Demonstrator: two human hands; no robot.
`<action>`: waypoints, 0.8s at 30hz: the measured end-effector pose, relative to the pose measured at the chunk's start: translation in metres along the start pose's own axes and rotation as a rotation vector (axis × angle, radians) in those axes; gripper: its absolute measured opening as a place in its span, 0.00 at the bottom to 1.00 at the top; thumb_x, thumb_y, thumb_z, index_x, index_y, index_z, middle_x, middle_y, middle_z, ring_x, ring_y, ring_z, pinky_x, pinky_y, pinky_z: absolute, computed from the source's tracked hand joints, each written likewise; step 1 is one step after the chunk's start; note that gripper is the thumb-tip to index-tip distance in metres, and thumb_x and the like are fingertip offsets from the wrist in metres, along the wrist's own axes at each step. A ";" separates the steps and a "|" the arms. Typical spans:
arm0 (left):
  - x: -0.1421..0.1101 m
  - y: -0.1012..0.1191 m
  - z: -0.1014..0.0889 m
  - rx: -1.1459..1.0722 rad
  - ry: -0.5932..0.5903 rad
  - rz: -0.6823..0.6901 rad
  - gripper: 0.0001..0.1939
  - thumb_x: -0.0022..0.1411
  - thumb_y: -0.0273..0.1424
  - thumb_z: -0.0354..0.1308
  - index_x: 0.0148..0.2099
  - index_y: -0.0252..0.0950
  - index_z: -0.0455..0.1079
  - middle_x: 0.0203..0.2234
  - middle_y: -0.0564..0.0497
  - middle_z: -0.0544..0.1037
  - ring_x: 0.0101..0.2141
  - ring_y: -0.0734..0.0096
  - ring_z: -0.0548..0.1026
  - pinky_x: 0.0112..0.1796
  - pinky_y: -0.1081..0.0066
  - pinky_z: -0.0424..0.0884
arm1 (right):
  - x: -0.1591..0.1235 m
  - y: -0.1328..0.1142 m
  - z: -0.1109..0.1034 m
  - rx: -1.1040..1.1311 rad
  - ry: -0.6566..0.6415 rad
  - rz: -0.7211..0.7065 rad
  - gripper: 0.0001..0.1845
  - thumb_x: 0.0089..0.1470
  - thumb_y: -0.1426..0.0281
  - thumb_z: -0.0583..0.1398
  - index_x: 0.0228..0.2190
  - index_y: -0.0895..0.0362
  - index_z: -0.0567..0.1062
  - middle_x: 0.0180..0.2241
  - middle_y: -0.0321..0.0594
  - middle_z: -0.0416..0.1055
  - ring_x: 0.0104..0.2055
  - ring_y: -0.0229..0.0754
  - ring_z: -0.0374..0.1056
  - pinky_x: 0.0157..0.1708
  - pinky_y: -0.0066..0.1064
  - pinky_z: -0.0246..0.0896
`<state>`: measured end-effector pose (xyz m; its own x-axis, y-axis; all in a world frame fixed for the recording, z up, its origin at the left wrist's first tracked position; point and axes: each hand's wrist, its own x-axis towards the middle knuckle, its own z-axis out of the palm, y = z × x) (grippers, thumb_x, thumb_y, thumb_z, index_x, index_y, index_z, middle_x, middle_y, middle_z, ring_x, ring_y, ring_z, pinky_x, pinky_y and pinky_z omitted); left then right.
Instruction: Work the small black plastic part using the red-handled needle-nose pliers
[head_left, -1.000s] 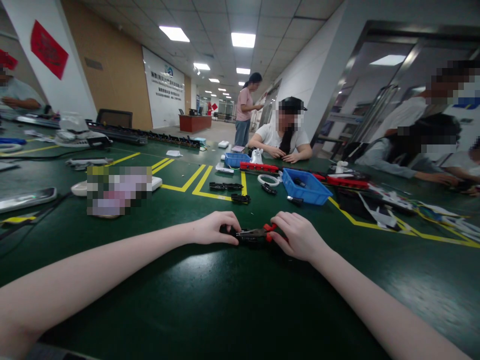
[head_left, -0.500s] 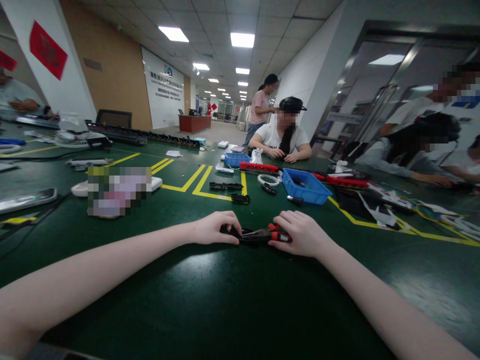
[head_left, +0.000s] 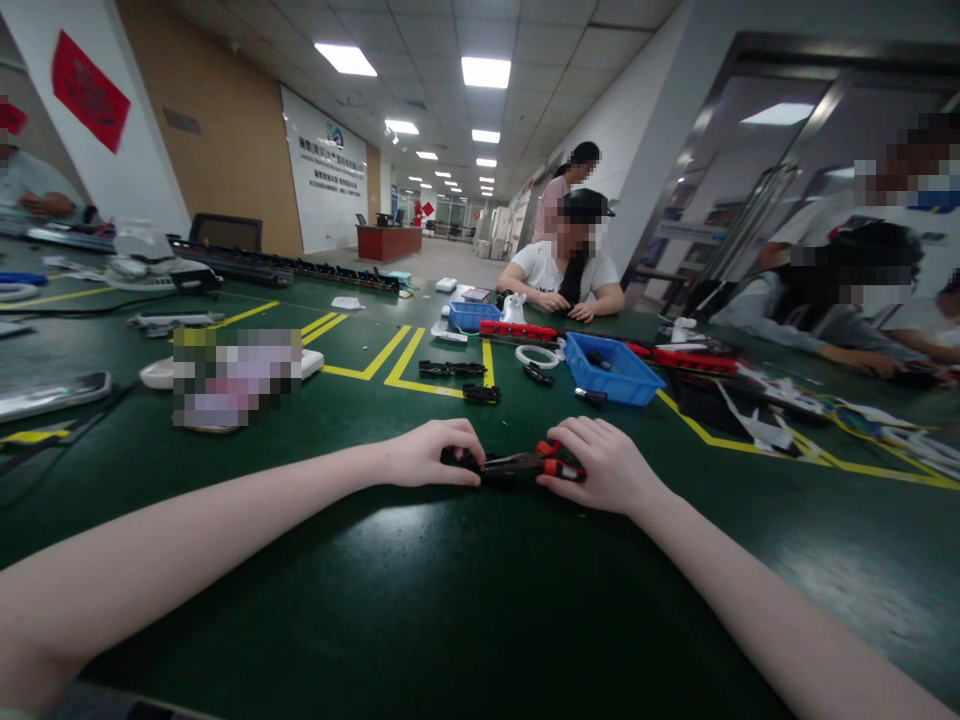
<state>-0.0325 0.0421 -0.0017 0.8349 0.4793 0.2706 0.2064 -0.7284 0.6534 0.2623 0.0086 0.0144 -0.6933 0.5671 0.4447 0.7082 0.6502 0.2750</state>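
My left hand (head_left: 442, 453) is closed, its fingers and thumb gripping a small black part (head_left: 463, 458) just above the green table (head_left: 420, 610). What kind of part it is I cannot make out. In my right hand (head_left: 596, 462) is a pair of pliers (head_left: 517, 463) with red and black handles. Their long metal jaws point left, right up at the black part and my left fingertips. Whether the jaws touch the part is too small to tell. My right fingers wrap round the handles, which stand a little apart.
Ahead lie black strip pieces (head_left: 451, 369) and a white ring (head_left: 537, 357). A blue bin (head_left: 611, 372) holds dark parts. Left are a pixelated phone (head_left: 238, 385) and another phone (head_left: 52, 397). A person in a white shirt (head_left: 551, 275) sits opposite; others sit at right and far left.
The plier handles look more spread than before, while both hands stay nearly in place. In the background, the standing person has moved right, behind the seated one.
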 end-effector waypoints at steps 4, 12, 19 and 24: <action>0.000 -0.001 0.001 0.018 0.010 -0.021 0.13 0.60 0.38 0.63 0.43 0.36 0.72 0.41 0.49 0.70 0.39 0.69 0.71 0.40 0.68 0.68 | 0.001 -0.004 0.002 0.002 0.026 0.022 0.24 0.53 0.51 0.59 0.41 0.59 0.73 0.39 0.50 0.74 0.38 0.48 0.68 0.37 0.39 0.60; -0.001 0.006 0.002 0.272 0.036 -0.052 0.25 0.52 0.51 0.65 0.44 0.40 0.71 0.35 0.53 0.70 0.34 0.70 0.69 0.32 0.73 0.61 | 0.001 -0.004 0.005 -0.032 0.101 0.077 0.25 0.53 0.51 0.59 0.41 0.60 0.71 0.39 0.50 0.73 0.40 0.50 0.68 0.39 0.39 0.60; -0.002 0.013 0.003 0.317 0.025 -0.169 0.35 0.45 0.58 0.65 0.45 0.39 0.64 0.23 0.60 0.68 0.23 0.75 0.66 0.28 0.73 0.56 | 0.001 -0.005 0.006 -0.026 0.119 0.063 0.26 0.51 0.50 0.60 0.41 0.59 0.71 0.39 0.50 0.72 0.40 0.50 0.67 0.40 0.40 0.60; -0.004 0.016 0.004 0.438 0.131 -0.137 0.35 0.48 0.57 0.64 0.47 0.37 0.63 0.35 0.51 0.72 0.34 0.63 0.71 0.38 0.66 0.63 | 0.001 -0.005 0.007 -0.025 0.116 0.066 0.26 0.52 0.50 0.60 0.41 0.59 0.71 0.39 0.50 0.72 0.40 0.50 0.67 0.39 0.40 0.60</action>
<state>-0.0306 0.0266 0.0052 0.7191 0.6229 0.3081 0.5294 -0.7782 0.3377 0.2572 0.0092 0.0071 -0.6259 0.5454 0.5575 0.7561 0.5997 0.2622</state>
